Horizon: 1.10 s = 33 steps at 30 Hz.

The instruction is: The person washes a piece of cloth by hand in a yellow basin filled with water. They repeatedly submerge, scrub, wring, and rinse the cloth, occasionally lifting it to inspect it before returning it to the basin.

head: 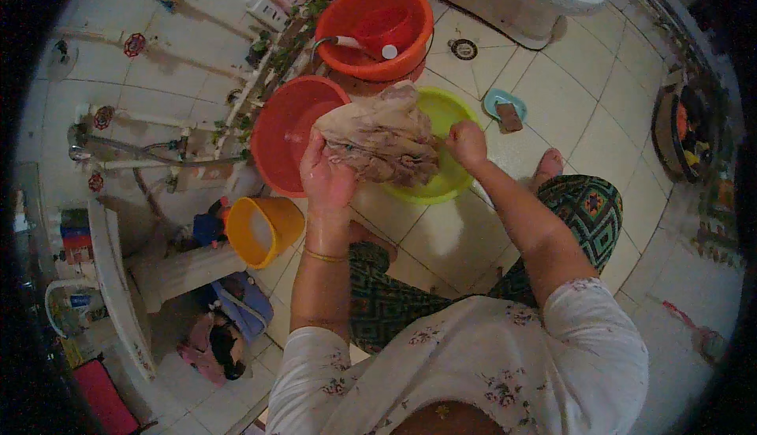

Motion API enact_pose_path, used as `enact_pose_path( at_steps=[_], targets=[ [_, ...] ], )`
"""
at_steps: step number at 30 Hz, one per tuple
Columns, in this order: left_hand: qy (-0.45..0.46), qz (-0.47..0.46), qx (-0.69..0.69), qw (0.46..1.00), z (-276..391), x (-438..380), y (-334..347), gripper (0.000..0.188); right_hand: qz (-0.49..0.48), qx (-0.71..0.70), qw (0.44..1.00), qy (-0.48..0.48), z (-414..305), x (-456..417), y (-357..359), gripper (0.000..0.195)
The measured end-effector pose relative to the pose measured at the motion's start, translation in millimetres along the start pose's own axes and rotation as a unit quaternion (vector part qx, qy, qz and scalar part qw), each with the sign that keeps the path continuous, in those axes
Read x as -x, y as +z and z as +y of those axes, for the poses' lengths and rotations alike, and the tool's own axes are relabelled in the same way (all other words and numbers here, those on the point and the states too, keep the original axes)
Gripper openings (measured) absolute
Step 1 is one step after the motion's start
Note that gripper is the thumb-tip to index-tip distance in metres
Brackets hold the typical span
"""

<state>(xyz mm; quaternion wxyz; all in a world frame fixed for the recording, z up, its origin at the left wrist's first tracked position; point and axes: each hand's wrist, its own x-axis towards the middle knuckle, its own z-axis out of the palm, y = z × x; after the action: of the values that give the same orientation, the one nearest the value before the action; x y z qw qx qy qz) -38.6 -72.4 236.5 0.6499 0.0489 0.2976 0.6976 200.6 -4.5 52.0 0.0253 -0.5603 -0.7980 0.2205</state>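
Note:
A wet, bunched beige-brown cloth [384, 139] is spread above a yellow-green basin [455, 178] and covers much of its left side. My left hand [328, 169] grips the cloth's left edge with the palm turned up. On the other side, my right hand [468, 144] is closed in a fist over the basin, close to the cloth's right edge. Whether that fist pinches any of the fabric I cannot tell. A red basin [275, 139] stands just left of the cloth.
Beyond is an orange-red tub [378, 71] with a shower head [388, 52] in it. A turquoise soap dish [495, 97] and a brown block [508, 117] lie on the tiled floor, right. A yellow bucket [293, 225] stands left, by a sink pedestal [183, 275]. Pipes line the wall.

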Motion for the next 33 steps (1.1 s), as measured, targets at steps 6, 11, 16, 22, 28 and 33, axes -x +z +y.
enact_pose_path(
  at_steps=[6,11,16,22,28,33],
  targets=[
    [-0.032,-0.034,0.033,0.998,13.0,12.0,-1.2,0.026,0.141,-0.323,0.933,-0.066,-29.4,9.5,3.0,0.071],
    [-0.061,-0.102,0.111,0.987,5.0,12.0,0.4,0.037,0.138,-0.226,0.920,-0.289,-68.7,-7.4,-11.9,0.059],
    [0.058,0.053,-0.008,0.997,17.6,11.9,1.2,0.037,-0.048,-0.588,0.808,-0.006,-56.4,-6.8,-25.5,0.038],
    [-0.099,0.078,-0.042,0.991,-27.9,-1.7,-26.6,0.040,0.164,-0.503,0.821,-0.215,-150.3,58.6,-83.3,0.030],
    [0.093,-0.225,-0.296,0.924,-70.5,-9.0,-84.4,0.028,0.154,-0.173,0.952,-0.198,-193.9,55.5,-83.0,0.022],
    [-0.173,-0.106,0.010,0.979,-87.5,-26.2,-60.7,0.019,0.115,-0.389,0.914,-0.032,-133.7,-5.7,-106.9,0.028]
  ],
)
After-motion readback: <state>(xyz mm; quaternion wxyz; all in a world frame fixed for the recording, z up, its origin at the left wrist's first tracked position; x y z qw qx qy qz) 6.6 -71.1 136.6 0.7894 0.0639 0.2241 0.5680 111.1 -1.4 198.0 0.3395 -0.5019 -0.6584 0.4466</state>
